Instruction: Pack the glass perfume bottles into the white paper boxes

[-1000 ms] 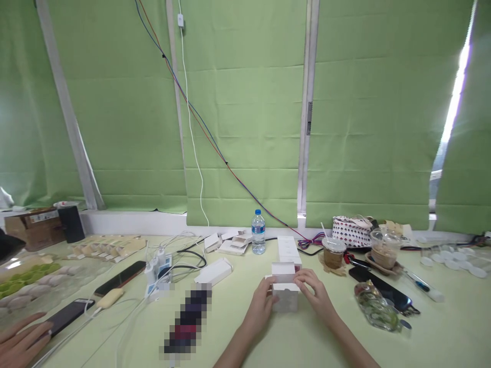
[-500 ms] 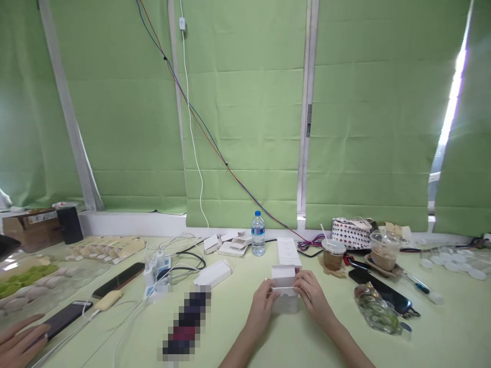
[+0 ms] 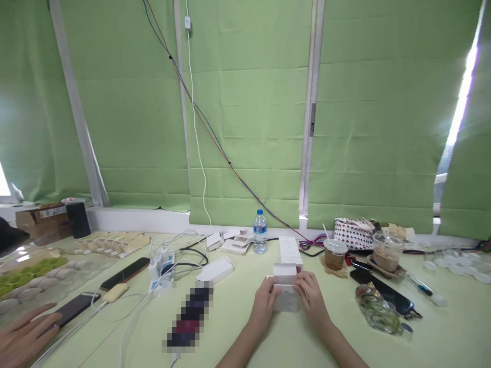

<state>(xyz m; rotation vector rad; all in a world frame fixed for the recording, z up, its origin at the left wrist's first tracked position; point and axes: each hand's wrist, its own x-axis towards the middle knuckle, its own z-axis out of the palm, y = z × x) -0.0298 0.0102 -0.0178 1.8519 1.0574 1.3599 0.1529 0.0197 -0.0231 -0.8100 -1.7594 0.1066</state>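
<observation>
A small white box (image 3: 286,301) with a raised flap lies on the pale green table, held between both hands. My left hand (image 3: 264,301) grips its left side, fingers bent at the upper edge. On the other side, my right hand (image 3: 311,296) pinches the box near the flap's right end. Just behind stands a second white box (image 3: 289,250), partly hidden by the flap. Whether anything is inside the held box cannot be seen.
Behind are a water bottle (image 3: 260,232) and open white boxes (image 3: 237,243). To the right are cups (image 3: 335,254), a dark phone (image 3: 383,291) and a clear packet (image 3: 378,309). Cables and a power strip (image 3: 163,271) lie left. Another person's hand (image 3: 28,332) rests on a phone at far left.
The view has shifted slightly, so most things sit a little further right. The fingers of both hands remain on the box, with its flap slightly lower.
</observation>
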